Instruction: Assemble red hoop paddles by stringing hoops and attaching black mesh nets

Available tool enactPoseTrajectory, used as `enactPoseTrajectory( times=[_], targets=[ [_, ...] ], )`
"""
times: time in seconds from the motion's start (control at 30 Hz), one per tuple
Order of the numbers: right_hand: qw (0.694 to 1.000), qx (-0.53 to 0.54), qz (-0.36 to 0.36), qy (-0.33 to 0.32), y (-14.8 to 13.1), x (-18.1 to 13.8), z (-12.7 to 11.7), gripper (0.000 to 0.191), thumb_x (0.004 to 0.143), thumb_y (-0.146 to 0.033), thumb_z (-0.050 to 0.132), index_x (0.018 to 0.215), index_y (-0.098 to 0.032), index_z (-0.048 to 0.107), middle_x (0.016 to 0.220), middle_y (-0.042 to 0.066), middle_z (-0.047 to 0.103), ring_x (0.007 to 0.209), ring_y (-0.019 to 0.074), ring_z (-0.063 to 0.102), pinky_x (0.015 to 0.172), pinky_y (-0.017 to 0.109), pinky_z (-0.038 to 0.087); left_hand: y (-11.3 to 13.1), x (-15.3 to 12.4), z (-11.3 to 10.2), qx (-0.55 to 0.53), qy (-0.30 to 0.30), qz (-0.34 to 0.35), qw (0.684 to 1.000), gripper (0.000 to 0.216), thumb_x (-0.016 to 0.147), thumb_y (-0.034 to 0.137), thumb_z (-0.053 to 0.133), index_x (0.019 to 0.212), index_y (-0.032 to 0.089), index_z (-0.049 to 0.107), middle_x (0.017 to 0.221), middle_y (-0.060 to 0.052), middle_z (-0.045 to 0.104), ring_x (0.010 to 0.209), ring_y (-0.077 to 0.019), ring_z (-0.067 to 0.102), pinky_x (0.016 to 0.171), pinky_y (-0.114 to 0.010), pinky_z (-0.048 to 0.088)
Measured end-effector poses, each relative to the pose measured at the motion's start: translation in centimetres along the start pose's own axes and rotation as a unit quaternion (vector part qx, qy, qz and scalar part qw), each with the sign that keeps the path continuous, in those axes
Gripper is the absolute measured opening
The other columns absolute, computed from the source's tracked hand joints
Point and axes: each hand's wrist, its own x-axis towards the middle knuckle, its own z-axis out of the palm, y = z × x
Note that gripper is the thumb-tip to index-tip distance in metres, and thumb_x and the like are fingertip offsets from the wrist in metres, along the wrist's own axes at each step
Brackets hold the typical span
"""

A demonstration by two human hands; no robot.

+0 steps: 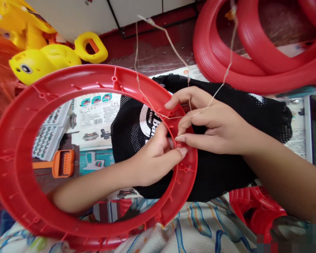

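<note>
I judge red ring [21,147] rigid, light; thread [221,84] thin, slippery. Left hand [152,158] and right hand [213,123] pinch thread at rim, over black mesh [226,168].

White tiled wall [94,10]; dusty (littered) red floor [158,52]

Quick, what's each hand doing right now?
Left hand: reaches through the red ring, fingers closed on its rim.
Right hand: pinches the thin string at the rim.
</note>
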Motion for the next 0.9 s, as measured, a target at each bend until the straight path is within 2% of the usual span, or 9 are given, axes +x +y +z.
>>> enactPoseTrajectory(
  times=[0.07,0.17,0.3,0.43,0.57,0.67,0.73,0.83,0.9],
  targets=[
    [1.0,0.011,0.01,0.013,0.0,0.0,0.2,0.01,0.083,-0.025,0.069,0.073,-0.022,0.07,0.127,0.004,0.059,0.113,0.0192,0.058,0.105,0.037,0.049,-0.2,0.0,0.0,0.032,0.03,0.01,0.999,0.027,0.087,0.015,0.053,0.107,0.023,0.037,0.082,0.005,0.047,0.065,-0.0081,0.045,0.058,-0.019,0.041],
    [0.996,0.065,0.035,0.059,0.1,0.1,0.5,0.004,0.079,-0.02,0.073,0.076,-0.019,0.071,0.128,0.006,0.056,0.116,0.0198,0.058,0.109,0.037,0.047,-0.3,0.0,-0.1,0.1,0.048,0.019,0.994,0.032,0.081,0.009,0.053,0.107,0.022,0.04,0.096,0.002,0.05,0.08,-0.0099,0.048,0.071,-0.022,0.045],
    [0.983,0.14,0.058,0.107,0.2,0.1,0.7,0.004,0.076,-0.016,0.075,0.078,-0.019,0.072,0.131,0.004,0.052,0.124,0.0218,0.056,0.116,0.042,0.041,0.1,0.0,0.1,0.144,0.049,-0.041,0.988,0.034,0.079,0.012,0.056,0.106,0.021,0.037,0.096,0.001,0.047,0.077,-0.0111,0.045,0.071,-0.027,0.046],
    [0.985,0.129,0.055,0.098,0.3,0.4,0.6,0.003,0.076,-0.019,0.075,0.075,-0.02,0.072,0.136,0.003,0.052,0.131,0.0225,0.049,0.116,0.039,0.039,0.6,0.0,0.3,0.166,0.04,-0.057,0.984,0.036,0.079,0.014,0.057,0.107,0.021,0.036,0.097,0.0,0.048,0.078,-0.0121,0.048,0.071,-0.029,0.047],
    [0.99,0.105,0.066,0.07,0.1,0.8,0.3,0.003,0.077,-0.021,0.074,0.074,-0.02,0.073,0.144,0.001,0.048,0.137,0.0232,0.044,0.119,0.038,0.036,0.7,-0.2,0.0,0.177,0.023,-0.06,0.982,0.045,0.079,0.019,0.061,0.118,0.019,0.038,0.093,-0.002,0.054,0.09,-0.0179,0.055,0.076,-0.031,0.05],
    [0.99,0.102,0.087,0.051,-0.1,0.9,0.0,0.006,0.076,-0.022,0.074,0.071,-0.02,0.072,0.148,-0.001,0.045,0.138,0.0227,0.043,0.121,0.038,0.031,0.8,-0.4,-0.2,0.158,-0.005,-0.068,0.985,0.057,0.081,0.023,0.065,0.13,0.019,0.035,0.089,-0.001,0.057,0.094,-0.0201,0.059,0.078,-0.031,0.052],
    [0.988,0.111,0.095,0.046,-0.1,0.9,-0.1,0.005,0.075,-0.02,0.074,0.07,-0.019,0.072,0.147,0.0,0.047,0.137,0.023,0.045,0.121,0.037,0.031,1.1,-0.5,-0.1,0.132,-0.035,-0.095,0.986,0.056,0.084,0.025,0.064,0.13,0.019,0.034,0.083,0.0,0.056,0.088,-0.0185,0.06,0.074,-0.029,0.053],
    [0.987,0.113,0.101,0.043,0.0,0.8,-0.2,0.005,0.073,-0.017,0.073,0.071,-0.021,0.072,0.129,0.002,0.062,0.135,0.0237,0.048,0.115,0.036,0.039,1.6,-0.3,0.4,0.048,-0.063,-0.132,0.988,0.051,0.085,0.021,0.062,0.127,0.02,0.033,0.081,0.003,0.054,0.076,-0.0123,0.058,0.068,-0.024,0.052],
    [0.987,0.114,0.1,0.044,0.1,0.7,-0.3,0.006,0.073,-0.016,0.073,0.072,-0.022,0.073,0.119,0.002,0.067,0.135,0.0242,0.049,0.109,0.034,0.044,1.8,0.0,0.8,-0.03,-0.054,-0.122,0.991,0.05,0.083,0.014,0.062,0.123,0.02,0.033,0.084,0.003,0.055,0.072,-0.0085,0.057,0.066,-0.021,0.052]
  ],
)
